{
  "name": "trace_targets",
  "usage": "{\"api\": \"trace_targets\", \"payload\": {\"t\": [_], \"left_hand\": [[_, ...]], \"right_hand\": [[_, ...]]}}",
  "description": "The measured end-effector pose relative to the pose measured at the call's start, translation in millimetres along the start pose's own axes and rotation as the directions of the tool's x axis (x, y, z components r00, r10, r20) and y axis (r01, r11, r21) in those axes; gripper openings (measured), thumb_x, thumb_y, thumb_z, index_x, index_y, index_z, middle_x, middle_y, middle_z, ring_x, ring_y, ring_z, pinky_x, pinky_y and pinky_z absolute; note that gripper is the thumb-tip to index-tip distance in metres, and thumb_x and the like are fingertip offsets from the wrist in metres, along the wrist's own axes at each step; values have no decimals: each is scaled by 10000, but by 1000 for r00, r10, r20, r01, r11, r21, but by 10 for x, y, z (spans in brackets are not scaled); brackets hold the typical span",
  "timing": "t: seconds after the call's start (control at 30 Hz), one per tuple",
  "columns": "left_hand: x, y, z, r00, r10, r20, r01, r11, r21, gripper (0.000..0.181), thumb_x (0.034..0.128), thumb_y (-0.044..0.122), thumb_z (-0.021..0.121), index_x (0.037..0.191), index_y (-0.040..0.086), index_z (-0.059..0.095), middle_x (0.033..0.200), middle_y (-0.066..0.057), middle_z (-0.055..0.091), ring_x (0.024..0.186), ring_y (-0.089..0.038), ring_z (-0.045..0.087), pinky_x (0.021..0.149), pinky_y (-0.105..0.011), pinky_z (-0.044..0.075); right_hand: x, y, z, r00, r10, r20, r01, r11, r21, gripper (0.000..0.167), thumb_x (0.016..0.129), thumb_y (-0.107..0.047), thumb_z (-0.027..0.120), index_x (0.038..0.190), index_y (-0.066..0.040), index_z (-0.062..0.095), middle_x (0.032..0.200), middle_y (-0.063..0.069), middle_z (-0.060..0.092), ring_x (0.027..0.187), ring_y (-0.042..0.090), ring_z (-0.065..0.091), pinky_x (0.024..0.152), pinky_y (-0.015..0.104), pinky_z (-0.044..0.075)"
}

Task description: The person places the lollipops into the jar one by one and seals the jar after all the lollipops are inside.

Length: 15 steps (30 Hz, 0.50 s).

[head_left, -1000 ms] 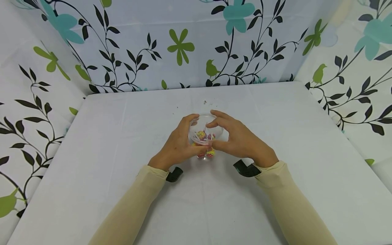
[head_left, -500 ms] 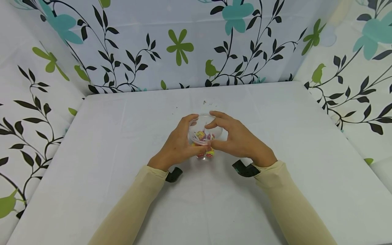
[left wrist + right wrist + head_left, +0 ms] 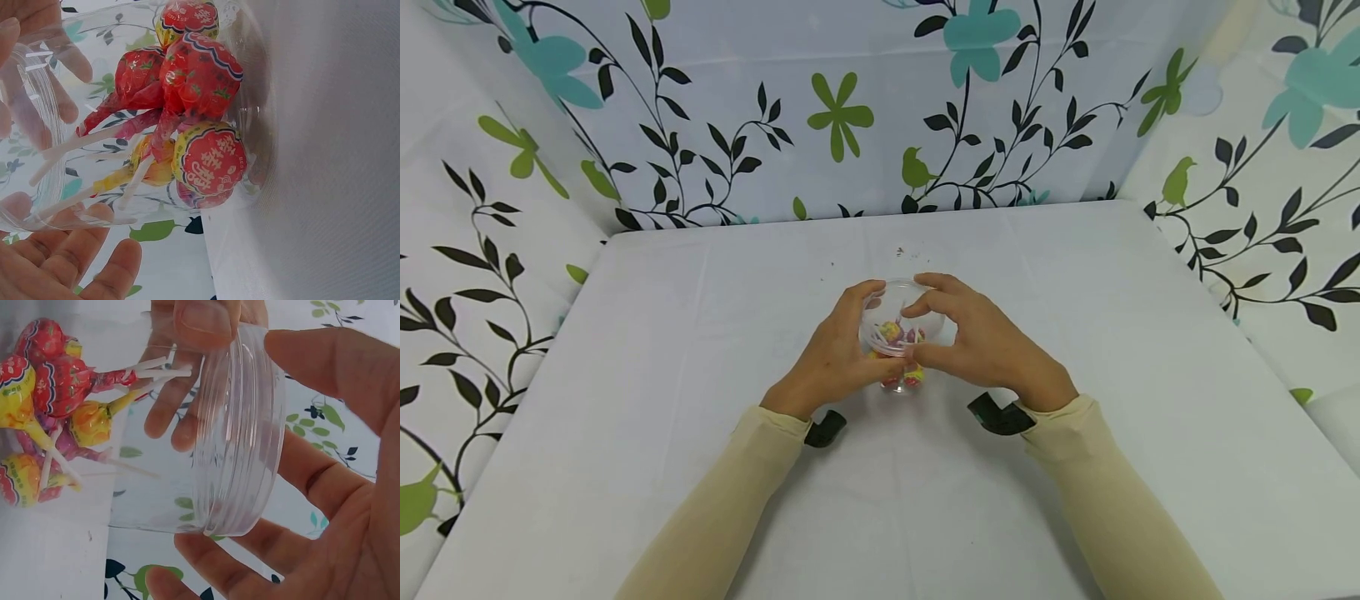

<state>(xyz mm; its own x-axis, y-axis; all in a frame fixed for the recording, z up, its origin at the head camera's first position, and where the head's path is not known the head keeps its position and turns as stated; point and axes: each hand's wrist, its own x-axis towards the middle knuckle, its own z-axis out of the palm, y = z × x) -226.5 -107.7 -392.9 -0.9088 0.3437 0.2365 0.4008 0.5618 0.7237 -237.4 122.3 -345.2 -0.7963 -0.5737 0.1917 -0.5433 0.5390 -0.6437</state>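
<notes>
A clear plastic jar (image 3: pixel 899 388) stands upright on the white surface, between both hands. Wrapped lollipops (image 3: pixel 209 159) in red and yellow lie in its lower part, several of them with white sticks pointing up. A transparent screw lid (image 3: pixel 247 437) with ridged edges sits on the jar's mouth. My left hand (image 3: pixel 842 350) grips the jar just below the lid, thumb across the near side. Around the lid's rim curl the thumb and fingers of my right hand (image 3: pixel 985 337). In the head view the hands partly cover the jar's sides.
The white tablecloth (image 3: pixel 760 500) spreads around the jar on every side. Small dark specks (image 3: pixel 901 251) lie behind it. Leaf-patterned fabric walls (image 3: pixel 722 100) enclose the table at the back, left and right.
</notes>
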Motion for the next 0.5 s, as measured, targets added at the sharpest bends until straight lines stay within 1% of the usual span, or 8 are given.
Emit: {"api": "trace_targets", "payload": {"t": [0.07,0.13,0.23,0.33,0.5], "left_hand": [[-2,1,-2,1000,-4,2,4,1000,-7,998,824,413,877,1581,166,276,1547,-121,443,1426,-278,481,1009,-514,517],[-4,3,-3,1000,-5,3,5,1000,-9,991,829,415,871,1581,169,275,1541,-124,448,1423,-291,483,1000,-509,520],[-7,4,-7,1000,-6,4,6,1000,-10,1008,821,417,882,1585,173,272,1549,-107,444,1428,-281,479,1020,-517,506],[-7,3,-9,1000,-3,5,3,1000,-6,1021,816,423,890,1587,173,269,1561,-97,435,1435,-252,471,1038,-523,498],[-1,0,-10,1000,2,4,-2,1000,-9,987,832,410,870,1582,169,276,1537,-112,455,1420,-299,489,998,-512,522]], "right_hand": [[5,-4,9,1000,2,-12,-2,1000,-7,362,873,-238,826,1200,-115,731,1566,126,446,1419,347,473,1104,555,453],[5,-13,13,1000,7,-13,-7,1000,-11,374,870,-259,840,1200,-120,733,1546,138,446,1395,352,487,1095,555,461],[-2,-16,5,1000,2,4,-2,1000,-7,363,880,-240,798,1211,-114,717,1594,126,417,1443,352,450,1118,564,435],[-5,-19,-1,1000,-1,11,1,1000,-5,370,868,-216,766,1220,-116,715,1624,110,404,1481,352,416,1135,570,418],[2,-26,14,1000,19,-5,-19,1000,-16,401,869,-276,840,1224,-127,728,1552,141,432,1410,353,468,1108,556,450]]}}
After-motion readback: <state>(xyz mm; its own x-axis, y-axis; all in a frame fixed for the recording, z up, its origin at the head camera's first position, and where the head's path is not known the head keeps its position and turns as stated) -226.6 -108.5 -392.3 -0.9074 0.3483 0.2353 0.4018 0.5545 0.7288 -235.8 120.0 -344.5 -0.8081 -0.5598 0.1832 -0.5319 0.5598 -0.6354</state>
